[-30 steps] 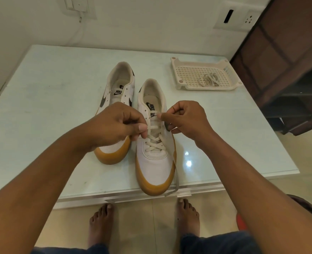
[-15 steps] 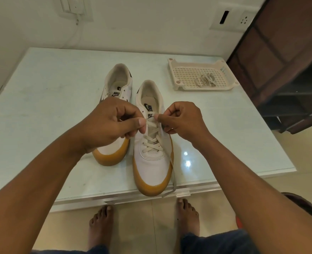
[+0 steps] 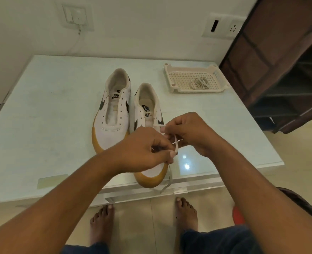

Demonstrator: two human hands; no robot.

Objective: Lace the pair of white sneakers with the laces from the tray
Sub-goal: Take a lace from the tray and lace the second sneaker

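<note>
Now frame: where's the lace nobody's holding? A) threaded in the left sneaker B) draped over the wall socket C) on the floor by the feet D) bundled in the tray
D: the spare lace lies bundled in the white tray, while the left hand and right hand pinch the other lace over the right sneaker; the left sneaker has empty eyelets.

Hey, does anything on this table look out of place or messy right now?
Only one thing: the lace pinched by the left hand and right hand has a loose end trailing past the nearer sneaker's toe and hanging over the table's front edge. Nothing looks spilled or damaged.
</note>
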